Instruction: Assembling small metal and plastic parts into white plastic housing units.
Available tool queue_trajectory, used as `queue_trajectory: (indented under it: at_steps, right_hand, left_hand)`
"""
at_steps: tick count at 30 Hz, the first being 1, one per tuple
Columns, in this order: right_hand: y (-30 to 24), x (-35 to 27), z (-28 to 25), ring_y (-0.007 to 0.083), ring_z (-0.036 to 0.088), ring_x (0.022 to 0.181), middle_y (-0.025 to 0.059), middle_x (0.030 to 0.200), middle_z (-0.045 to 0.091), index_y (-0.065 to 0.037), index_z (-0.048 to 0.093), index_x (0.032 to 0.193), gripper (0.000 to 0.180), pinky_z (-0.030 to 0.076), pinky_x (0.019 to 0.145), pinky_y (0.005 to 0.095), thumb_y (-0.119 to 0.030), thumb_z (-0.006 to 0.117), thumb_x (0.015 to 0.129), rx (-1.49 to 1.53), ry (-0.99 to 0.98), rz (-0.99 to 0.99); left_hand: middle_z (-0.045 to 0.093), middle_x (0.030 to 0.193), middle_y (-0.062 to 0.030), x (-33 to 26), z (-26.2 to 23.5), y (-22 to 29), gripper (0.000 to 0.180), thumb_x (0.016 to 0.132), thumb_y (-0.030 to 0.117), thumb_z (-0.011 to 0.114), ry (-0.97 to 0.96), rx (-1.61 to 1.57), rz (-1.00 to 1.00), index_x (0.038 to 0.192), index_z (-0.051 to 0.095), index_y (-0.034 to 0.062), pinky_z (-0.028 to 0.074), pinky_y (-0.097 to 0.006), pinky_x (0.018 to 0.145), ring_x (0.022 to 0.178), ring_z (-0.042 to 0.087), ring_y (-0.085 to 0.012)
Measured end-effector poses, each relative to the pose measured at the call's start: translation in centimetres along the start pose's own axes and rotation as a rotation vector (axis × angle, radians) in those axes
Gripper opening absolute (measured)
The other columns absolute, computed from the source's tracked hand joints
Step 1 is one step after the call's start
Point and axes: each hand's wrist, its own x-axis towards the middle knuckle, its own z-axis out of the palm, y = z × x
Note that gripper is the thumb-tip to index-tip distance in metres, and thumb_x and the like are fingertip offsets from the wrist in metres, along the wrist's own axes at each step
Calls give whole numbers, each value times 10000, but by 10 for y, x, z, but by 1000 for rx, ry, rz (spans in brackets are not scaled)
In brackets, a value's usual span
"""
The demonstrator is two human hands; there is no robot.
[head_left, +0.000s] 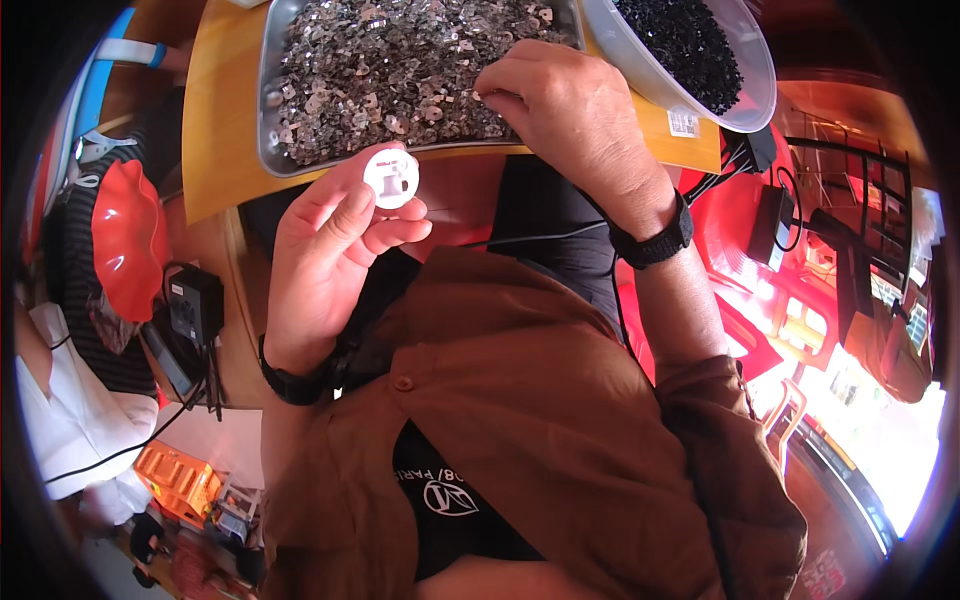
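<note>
My left hand (325,245) pinches a round white plastic part (391,172) between thumb and fingers, just in front of the tray's near edge. The part's face has slots and a small dark opening. My right hand (578,115) is over the right side of a metal tray (268,125), its thumb and index finger pressed together. Whatever lies between those fingertips is too small to make out. Heaped in the tray are many small shiny metal pieces (380,75).
A translucent tub (755,75) of small black pieces (685,55) stands right of the tray on the yellow tabletop (215,130). To the left are a red wavy-edged bowl (130,240) and a black adapter box (195,303). Black cables (725,165) hang at the right.
</note>
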Motion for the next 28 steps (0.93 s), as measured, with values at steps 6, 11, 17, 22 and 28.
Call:
queue_trajectory:
  at_steps: [6,11,17,22,28]
  right_hand:
    - [1,-3,3,263,612,679,56,703,587,-103,643,750,30,497,582,366,-123,621,751,65,100,50]
    - [-1,-5,-2,285,620,677,80,739,628,-71,624,776,29,496,589,361,-95,623,760,288,172,207]
    - [-4,-10,-11,47,563,612,1,698,621,-46,618,884,100,449,564,203,-94,655,805,427,137,314]
    - [-13,-12,-20,21,540,610,-26,699,611,-37,625,891,102,438,552,183,-87,656,808,557,164,344]
    - [-18,-20,-19,154,635,645,21,772,671,-56,650,850,126,513,607,265,-167,660,790,914,176,527]
  left_hand:
    - [611,1043,-108,0,-6,-1,339,921,147,540,-70,-20,14,1222,509,-6,539,-351,787,896,631,-200]
    - [601,1029,-101,2,2,-1,338,920,127,534,-68,-15,32,1234,493,9,538,-346,784,883,632,-200]
    - [589,1030,-100,8,12,-1,341,921,125,532,-106,20,3,1240,488,15,535,-340,785,882,624,-195]
    - [585,1017,-95,18,22,1,342,927,140,527,-115,79,9,1242,487,13,536,-329,779,870,621,-190]
    - [571,1015,-82,27,38,7,369,921,146,545,-104,228,58,1261,476,23,537,-314,785,876,619,-189]
